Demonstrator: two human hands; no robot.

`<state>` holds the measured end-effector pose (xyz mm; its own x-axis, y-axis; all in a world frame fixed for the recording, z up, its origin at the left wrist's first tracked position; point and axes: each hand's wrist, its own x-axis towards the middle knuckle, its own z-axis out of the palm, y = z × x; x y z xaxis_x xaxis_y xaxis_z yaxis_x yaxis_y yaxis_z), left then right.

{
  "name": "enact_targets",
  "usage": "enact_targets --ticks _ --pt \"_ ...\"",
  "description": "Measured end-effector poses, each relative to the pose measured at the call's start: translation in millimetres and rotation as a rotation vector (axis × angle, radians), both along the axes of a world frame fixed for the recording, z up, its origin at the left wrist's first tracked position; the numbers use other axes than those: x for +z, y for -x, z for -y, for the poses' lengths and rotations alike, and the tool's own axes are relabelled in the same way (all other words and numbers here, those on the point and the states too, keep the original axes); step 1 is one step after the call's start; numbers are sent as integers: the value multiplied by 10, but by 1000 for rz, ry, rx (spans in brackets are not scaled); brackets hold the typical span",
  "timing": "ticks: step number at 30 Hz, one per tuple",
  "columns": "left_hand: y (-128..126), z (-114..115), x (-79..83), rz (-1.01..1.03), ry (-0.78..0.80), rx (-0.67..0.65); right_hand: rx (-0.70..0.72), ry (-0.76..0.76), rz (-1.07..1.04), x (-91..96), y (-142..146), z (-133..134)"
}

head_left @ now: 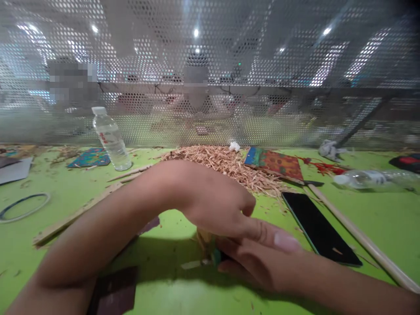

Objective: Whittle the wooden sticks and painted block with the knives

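My left hand [219, 203] arches over the middle of the table with its wrist bent. Its fingers are mostly hidden, curled around a pale piece of wood [204, 240] that shows below the palm. Beneath it, my right hand [262, 262] is closed on a carving knife with a green and dark handle [217, 257]. The knife's short blade [193, 264] points left, just below the wood. My left thumb [278, 238] lies across the back of my right hand.
Behind lies a heap of wood shavings [213, 159], before a perforated screen [210, 118]. A water bottle [113, 140] stands left; another bottle [367, 179] lies right. A phone [320, 227] and a long wooden rod [357, 234] are beside my right forearm. Dark sandpaper [116, 291] lies near my left arm.
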<state>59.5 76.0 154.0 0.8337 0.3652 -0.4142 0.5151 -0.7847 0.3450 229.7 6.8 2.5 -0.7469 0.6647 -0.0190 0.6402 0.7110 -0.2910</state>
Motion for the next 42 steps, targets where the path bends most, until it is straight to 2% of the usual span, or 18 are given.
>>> enact_targets --ticks 3,6,12,14,16,19,20,22,24,28,33,37,39,42 --pt "29 2 -4 8 -40 38 75 -80 46 31 -43 -2" --pt "52 -29 23 -4 23 -41 90 -161 26 70 -83 -9" --pt "70 -113 93 -1 353 -234 155 -167 -19 71 -99 -67" --pt "69 -110 93 -15 379 -252 155 -163 -39 37 -97 -79" --pt "67 -88 69 -23 234 -209 140 -165 -15 1 -95 -77" --pt "64 -44 6 -24 -134 8 113 -164 44 -30 -89 -60" --pt "63 -33 -14 -28 -198 80 106 -162 55 -33 -85 -53" --pt "60 -22 -37 -50 -225 153 106 -155 59 -31 -77 -44" --pt "60 -25 -39 -71 -225 148 109 -139 73 -21 -68 -41" --pt "79 -57 -12 -97 -249 51 103 -139 135 -2 -56 -42" --pt "135 -105 -38 5 -269 -82 105 -180 140 2 -51 -38" --pt "156 -87 -135 18 -416 -3 104 -196 128 -10 -56 -34" --pt "148 -73 -177 11 -430 25 104 -200 131 -16 -58 -35" --pt "117 -72 -195 13 -427 -19 104 -205 131 -23 -61 -36"
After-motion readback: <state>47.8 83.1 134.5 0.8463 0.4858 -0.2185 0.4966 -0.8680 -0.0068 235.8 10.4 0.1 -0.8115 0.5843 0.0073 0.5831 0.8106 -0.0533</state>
